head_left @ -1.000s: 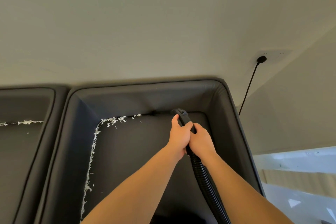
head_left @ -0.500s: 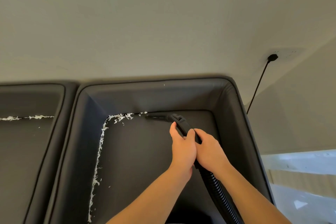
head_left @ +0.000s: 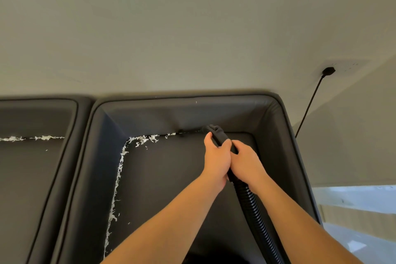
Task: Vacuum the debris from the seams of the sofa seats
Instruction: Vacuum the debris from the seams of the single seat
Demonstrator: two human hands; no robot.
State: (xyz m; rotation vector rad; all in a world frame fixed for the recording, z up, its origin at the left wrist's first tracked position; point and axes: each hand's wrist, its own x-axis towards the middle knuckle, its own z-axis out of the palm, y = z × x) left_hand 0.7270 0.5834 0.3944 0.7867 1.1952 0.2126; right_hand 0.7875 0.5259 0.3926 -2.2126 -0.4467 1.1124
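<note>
Both hands grip the black vacuum hose handle [head_left: 218,135] above the right sofa seat [head_left: 171,178]. The left hand [head_left: 216,161] wraps the handle from the left, fingers curled fully around it, thumb extended up along its side. The right hand [head_left: 246,161] clasps the handle just behind, touching the left hand, fingers closed over the top. The ribbed hose [head_left: 255,210] runs from under the hands to the bottom edge. The narrow nozzle [head_left: 188,133] lies along the rear seam, tip near the white debris [head_left: 145,139] at the rear left corner; debris also lines the left seam and the adjacent seat's [head_left: 32,178] rear seam
</note>
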